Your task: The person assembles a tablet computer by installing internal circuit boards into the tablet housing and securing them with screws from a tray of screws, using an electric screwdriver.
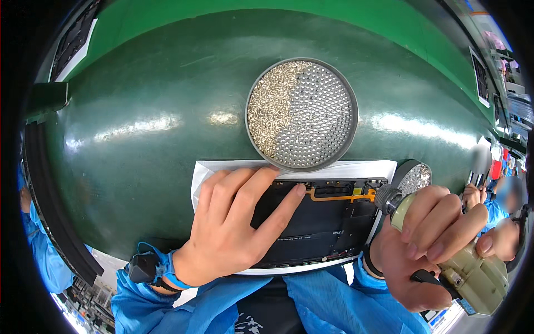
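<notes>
A thin black electronic device housing [306,236] with circuit parts lies on a white sheet [367,168] in front of me. An orange flat cable [334,198] runs along its far edge. My left hand [225,231] rests over the left part of the housing, fingers stretched out and palm down. Its index fingertip touches the far edge near the cable's left end. My right hand [414,250] is wrapped round a pale green electric screwdriver [473,281]. The driver's dark knurled nose [387,197] is above the housing's far right corner; its tip is hidden.
A round grey dimpled tray [317,119] with many small silvery screws stands behind the housing. A smaller round dish [417,177] of tiny parts is at its right. A black rail [55,206] borders the green table [144,167] on the left. People in blue sit at both sides.
</notes>
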The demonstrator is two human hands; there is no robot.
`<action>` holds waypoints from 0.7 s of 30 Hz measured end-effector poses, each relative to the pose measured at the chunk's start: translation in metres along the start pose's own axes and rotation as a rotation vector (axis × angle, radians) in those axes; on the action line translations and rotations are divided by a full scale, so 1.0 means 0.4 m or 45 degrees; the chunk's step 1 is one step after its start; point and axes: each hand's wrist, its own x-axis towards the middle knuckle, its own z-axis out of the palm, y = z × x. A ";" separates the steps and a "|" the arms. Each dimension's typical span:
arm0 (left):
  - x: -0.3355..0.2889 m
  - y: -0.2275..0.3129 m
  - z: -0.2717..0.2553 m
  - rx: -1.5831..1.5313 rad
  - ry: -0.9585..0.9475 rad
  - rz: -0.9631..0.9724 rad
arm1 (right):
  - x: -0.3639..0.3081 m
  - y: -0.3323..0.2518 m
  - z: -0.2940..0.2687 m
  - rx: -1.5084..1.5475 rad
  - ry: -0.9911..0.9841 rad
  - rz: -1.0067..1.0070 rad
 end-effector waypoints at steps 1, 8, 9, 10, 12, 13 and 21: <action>0.001 -0.001 -0.001 0.030 -0.014 0.012 | 0.000 0.003 -0.002 0.003 -0.013 0.002; 0.000 0.006 0.012 0.030 0.033 -0.009 | 0.002 0.020 -0.011 0.008 -0.103 0.024; 0.004 0.008 0.007 0.004 -0.003 -0.027 | 0.002 0.022 -0.010 0.005 -0.100 0.028; 0.005 0.008 0.005 -0.022 -0.040 -0.045 | 0.002 0.024 -0.006 0.000 -0.092 0.022; 0.010 0.004 0.007 -0.068 -0.041 -0.060 | 0.001 0.026 -0.006 -0.008 -0.085 0.017; 0.012 0.002 0.007 -0.111 -0.037 -0.076 | 0.001 0.026 -0.008 0.019 -0.101 0.028; 0.005 -0.001 0.024 -0.048 0.027 0.023 | 0.005 0.022 -0.021 0.005 -0.184 0.091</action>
